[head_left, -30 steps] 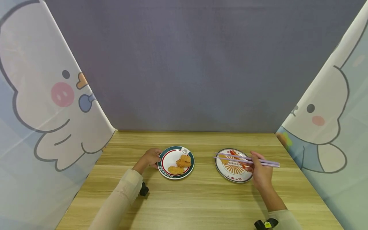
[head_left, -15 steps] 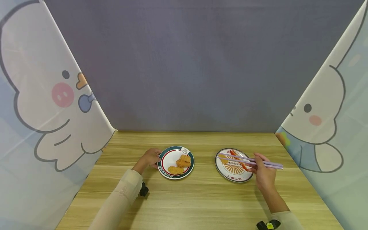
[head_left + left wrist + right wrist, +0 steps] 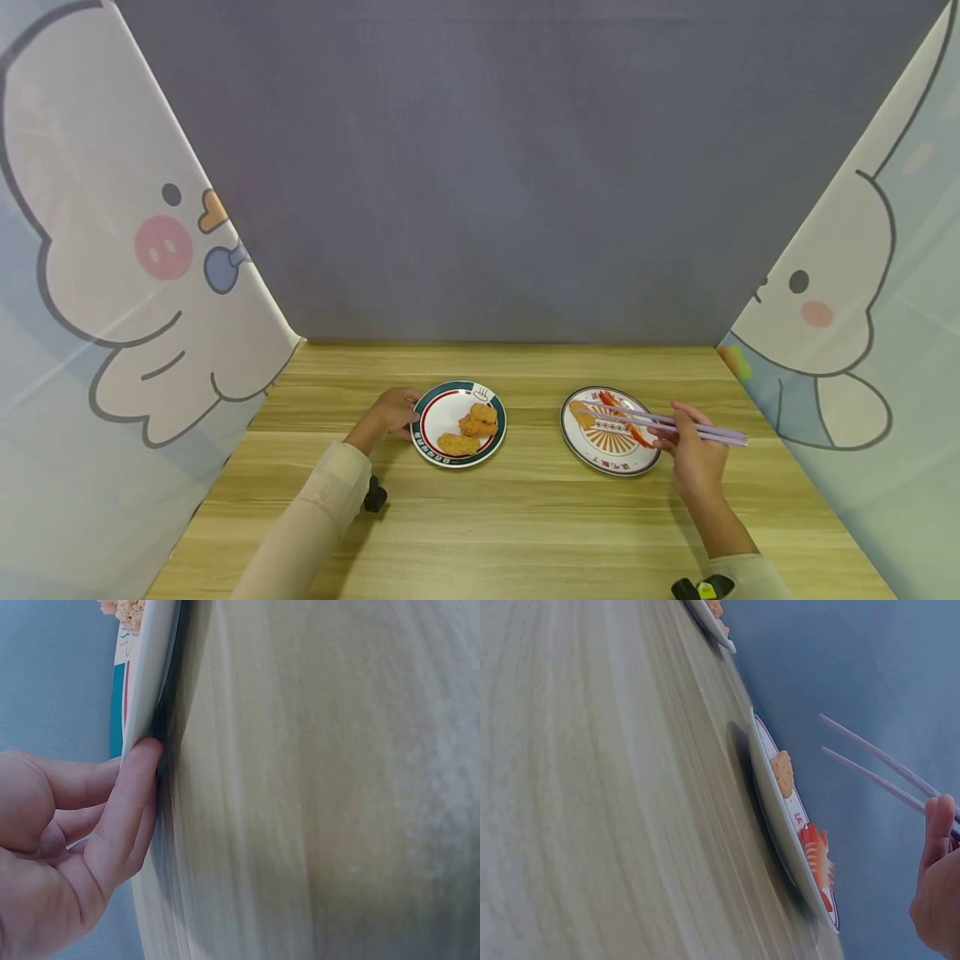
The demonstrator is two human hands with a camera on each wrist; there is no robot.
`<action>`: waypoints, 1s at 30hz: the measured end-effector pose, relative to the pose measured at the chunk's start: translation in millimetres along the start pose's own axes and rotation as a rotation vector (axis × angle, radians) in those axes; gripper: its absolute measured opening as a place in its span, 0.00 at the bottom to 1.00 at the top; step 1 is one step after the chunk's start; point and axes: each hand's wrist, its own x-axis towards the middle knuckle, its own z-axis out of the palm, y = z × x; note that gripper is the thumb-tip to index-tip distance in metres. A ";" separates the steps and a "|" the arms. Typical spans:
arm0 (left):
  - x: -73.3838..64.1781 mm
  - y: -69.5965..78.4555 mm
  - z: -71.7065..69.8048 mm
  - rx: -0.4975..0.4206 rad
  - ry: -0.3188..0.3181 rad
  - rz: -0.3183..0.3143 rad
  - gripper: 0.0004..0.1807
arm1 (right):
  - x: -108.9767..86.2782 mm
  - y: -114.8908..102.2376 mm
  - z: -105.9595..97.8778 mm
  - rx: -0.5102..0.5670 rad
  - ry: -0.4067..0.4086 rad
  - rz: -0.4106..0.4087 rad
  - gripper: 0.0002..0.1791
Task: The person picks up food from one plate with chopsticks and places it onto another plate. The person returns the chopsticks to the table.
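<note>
My left hand point(image 3: 393, 410) pinches the left rim of a white plate with a green and red border point(image 3: 444, 408); in the left wrist view, the fingertips point(image 3: 144, 754) touch that rim. Several fried chicken pieces point(image 3: 459, 444) lie on it. Purple chopsticks point(image 3: 716, 432) are in my right hand point(image 3: 699, 458), their tips slightly apart. They reach over a second plate, patterned with a fan point(image 3: 592, 454). On that plate are a golden fried piece point(image 3: 783, 774) and red-and-white shrimp point(image 3: 817, 859). In the right wrist view the chopstick tips are above the plate and grip nothing.
Both plates stand on a light wooden table point(image 3: 517, 525), with a gap between them. A grey curtain point(image 3: 495, 183) closes off the back. Cartoon-printed cloths point(image 3: 187, 350) hang on either side.
My right hand has shifted a little to the right with the chopsticks, drawing their tips back across the fan-patterned plate. My left hand and its plate have stayed put.
</note>
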 end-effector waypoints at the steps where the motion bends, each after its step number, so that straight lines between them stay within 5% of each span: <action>1: 0.0 0.0 -0.1 0.001 0.000 0.000 0.22 | 0.4 0.3 -0.2 -0.005 0.009 0.004 0.08; 14: -0.1 0.4 -0.4 0.002 -0.011 0.009 0.22 | -0.1 8.1 -0.3 -0.106 0.008 -0.100 0.12; 30: -0.9 1.0 0.0 0.004 -0.006 0.005 0.23 | -0.6 14.8 0.1 -0.194 0.008 -0.121 0.08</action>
